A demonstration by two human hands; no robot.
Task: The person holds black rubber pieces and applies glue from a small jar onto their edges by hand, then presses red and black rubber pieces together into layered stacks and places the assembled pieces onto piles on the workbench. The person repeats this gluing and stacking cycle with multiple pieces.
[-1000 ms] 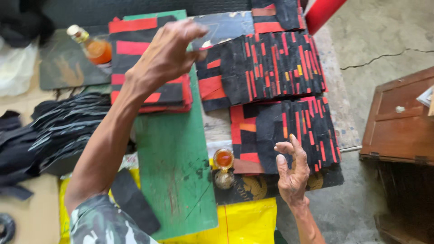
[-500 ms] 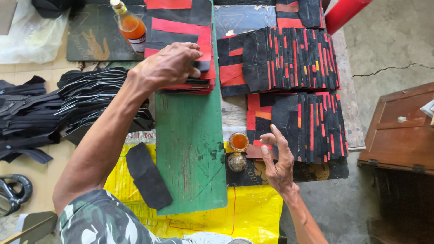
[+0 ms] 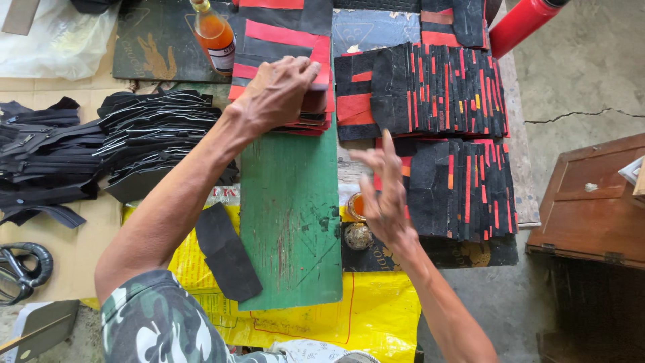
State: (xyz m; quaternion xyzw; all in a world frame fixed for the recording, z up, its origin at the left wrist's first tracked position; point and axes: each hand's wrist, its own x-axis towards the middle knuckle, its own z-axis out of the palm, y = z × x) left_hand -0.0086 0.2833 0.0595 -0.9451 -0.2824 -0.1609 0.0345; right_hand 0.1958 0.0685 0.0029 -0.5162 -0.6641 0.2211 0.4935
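Note:
My left hand (image 3: 279, 94) reaches across to a stack of red and black pieces (image 3: 282, 33) at the far end of a green board (image 3: 289, 222). Its fingers curl over the top piece at the stack's right edge. My right hand (image 3: 383, 195) hovers blurred, fingers spread, holding nothing. It is above a small jar of orange liquid (image 3: 353, 206) and a round lid (image 3: 359, 236). Just to its right lie fanned rows of black and red strips (image 3: 463, 188), with a second row (image 3: 430, 91) behind.
An orange-filled bottle (image 3: 215, 37) stands at the back left. Piles of black zipper pieces (image 3: 134, 134) lie at the left, scissors (image 3: 23, 269) at the left edge. A black cut piece (image 3: 228, 252) rests on the yellow sheet (image 3: 363, 316). A wooden box (image 3: 591, 202) is at the right.
My left hand came down from the far pieces onto the stack and now grips its right edge. My right hand lifted and moved up toward the strips.

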